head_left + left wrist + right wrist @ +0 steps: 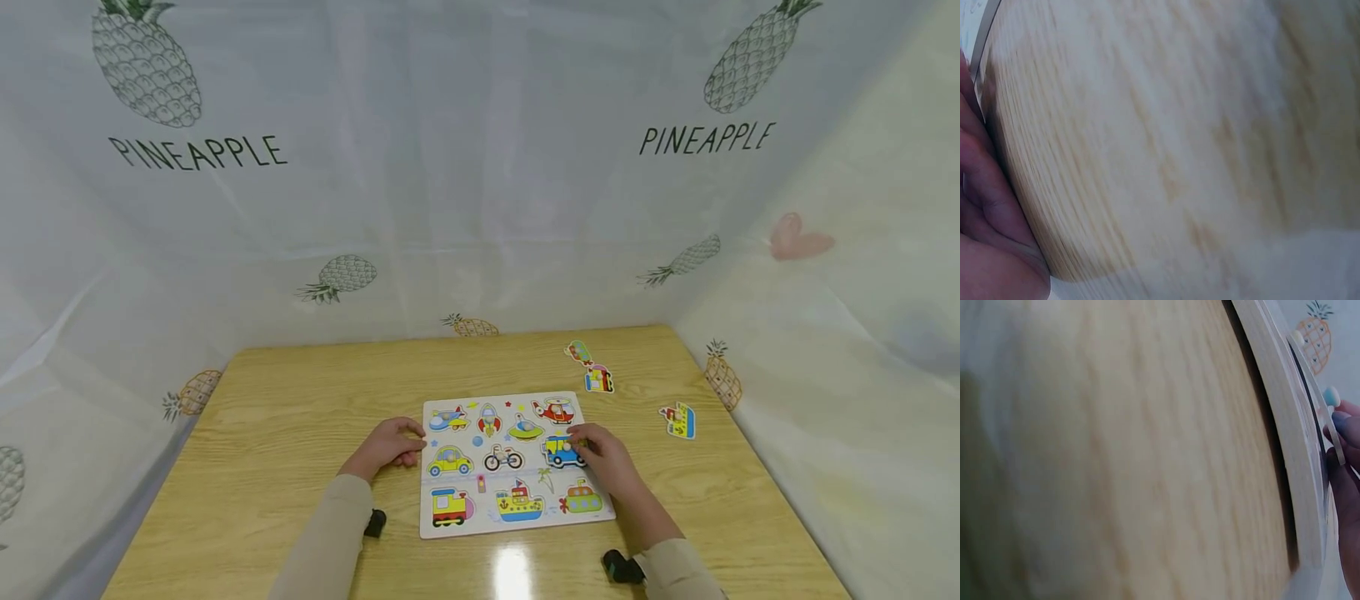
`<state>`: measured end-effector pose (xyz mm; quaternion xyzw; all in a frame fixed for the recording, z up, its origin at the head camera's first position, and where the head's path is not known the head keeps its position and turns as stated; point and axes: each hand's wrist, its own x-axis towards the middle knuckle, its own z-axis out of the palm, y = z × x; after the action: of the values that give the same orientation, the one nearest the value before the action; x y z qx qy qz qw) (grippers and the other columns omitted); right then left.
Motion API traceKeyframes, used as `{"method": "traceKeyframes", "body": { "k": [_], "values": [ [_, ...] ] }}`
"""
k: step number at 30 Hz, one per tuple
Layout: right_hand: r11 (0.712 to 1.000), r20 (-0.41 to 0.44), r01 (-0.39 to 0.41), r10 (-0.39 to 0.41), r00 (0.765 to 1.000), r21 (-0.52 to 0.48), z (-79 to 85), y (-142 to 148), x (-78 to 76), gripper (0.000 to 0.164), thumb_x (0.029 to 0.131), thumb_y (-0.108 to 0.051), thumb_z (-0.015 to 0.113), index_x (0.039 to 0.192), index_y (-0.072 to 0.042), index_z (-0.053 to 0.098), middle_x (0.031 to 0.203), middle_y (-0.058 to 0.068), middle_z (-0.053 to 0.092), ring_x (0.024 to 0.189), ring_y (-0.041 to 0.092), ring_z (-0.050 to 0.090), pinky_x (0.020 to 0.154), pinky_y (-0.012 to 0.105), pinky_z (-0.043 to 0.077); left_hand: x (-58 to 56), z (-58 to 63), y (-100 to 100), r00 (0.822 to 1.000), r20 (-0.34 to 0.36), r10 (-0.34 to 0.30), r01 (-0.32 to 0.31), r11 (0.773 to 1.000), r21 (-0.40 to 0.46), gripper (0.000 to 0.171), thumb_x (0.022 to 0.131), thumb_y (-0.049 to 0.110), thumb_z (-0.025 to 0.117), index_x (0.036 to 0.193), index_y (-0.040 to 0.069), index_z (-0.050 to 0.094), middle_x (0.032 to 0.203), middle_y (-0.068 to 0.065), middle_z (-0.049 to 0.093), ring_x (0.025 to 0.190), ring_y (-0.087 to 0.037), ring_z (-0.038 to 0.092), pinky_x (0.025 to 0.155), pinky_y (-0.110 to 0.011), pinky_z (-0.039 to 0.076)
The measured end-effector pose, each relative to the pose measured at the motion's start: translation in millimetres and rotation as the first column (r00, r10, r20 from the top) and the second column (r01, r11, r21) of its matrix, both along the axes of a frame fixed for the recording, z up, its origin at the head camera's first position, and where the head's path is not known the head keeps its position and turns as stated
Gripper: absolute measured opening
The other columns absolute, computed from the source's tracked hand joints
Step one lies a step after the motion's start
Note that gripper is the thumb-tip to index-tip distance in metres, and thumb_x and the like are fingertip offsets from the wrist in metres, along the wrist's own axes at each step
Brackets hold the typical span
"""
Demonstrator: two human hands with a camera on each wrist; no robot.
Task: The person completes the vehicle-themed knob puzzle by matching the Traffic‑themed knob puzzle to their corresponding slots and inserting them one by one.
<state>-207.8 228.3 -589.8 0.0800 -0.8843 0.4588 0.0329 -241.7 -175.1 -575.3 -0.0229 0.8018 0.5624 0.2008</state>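
Note:
A wooden peg puzzle board (517,471) lies on the table, covered with colourful vehicle pictures. My right hand (609,458) pinches a blue-and-yellow bus piece (562,451) over the board's right side. In the right wrist view, the piece (1325,403) is tilted up from the board (1282,425), its small knob near the fingertips. At the board's left edge, my left hand (390,444) touches the rim with its fingertips. The left wrist view catches only part of that hand (988,206); its fingertips are partly hidden there.
Beyond the board's upper right corner lie a green submarine piece (579,352) and a train piece (598,378). A yellow ship piece (679,420) lies farther right. White pineapple-print sheeting (465,167) encloses the wooden table (315,408) at the back and sides.

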Motion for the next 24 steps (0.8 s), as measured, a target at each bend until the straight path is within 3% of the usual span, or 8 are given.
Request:
{"method": "traceKeyframes", "body": {
  "k": [10,17,24],
  "values": [
    [0.999,0.013,-0.036,0.036,0.999,0.023,0.6,-3.0,-3.6,0.017,0.094,-0.001,0.062,0.102,-0.008,0.076,0.121,0.007,0.062,0.119,0.033,0.053,0.095,0.048,0.045,-1.3,-1.7,-4.2,1.000,0.001,0.011,-0.011,1.000,-0.009,0.021,0.091,0.011,0.069,0.109,0.002,0.064,0.063,-0.008,0.065,0.050,-0.011,0.057,0.049,-0.024,0.045],
    [0.998,0.087,0.016,-0.011,0.996,-0.058,-1.9,-2.7,-3.8,0.020,0.094,0.002,0.062,0.102,-0.009,0.076,0.123,0.007,0.061,0.123,0.030,0.050,0.098,0.046,0.043,0.7,0.1,-1.1,1.000,0.011,0.009,-0.009,1.000,0.001,0.020,0.091,0.010,0.069,0.109,0.001,0.064,0.061,-0.006,0.063,0.049,-0.010,0.056,0.048,-0.023,0.044],
    [0.998,0.100,0.028,-0.022,0.995,-0.059,-0.8,-3.7,-4.7,0.020,0.094,0.003,0.061,0.102,-0.008,0.076,0.123,0.006,0.060,0.122,0.029,0.051,0.096,0.040,0.045,-0.2,0.2,-0.9,1.000,0.000,0.009,-0.009,1.000,-0.012,0.019,0.092,0.010,0.068,0.108,0.001,0.064,0.061,-0.007,0.064,0.049,-0.011,0.057,0.047,-0.024,0.044]
  ]
}}
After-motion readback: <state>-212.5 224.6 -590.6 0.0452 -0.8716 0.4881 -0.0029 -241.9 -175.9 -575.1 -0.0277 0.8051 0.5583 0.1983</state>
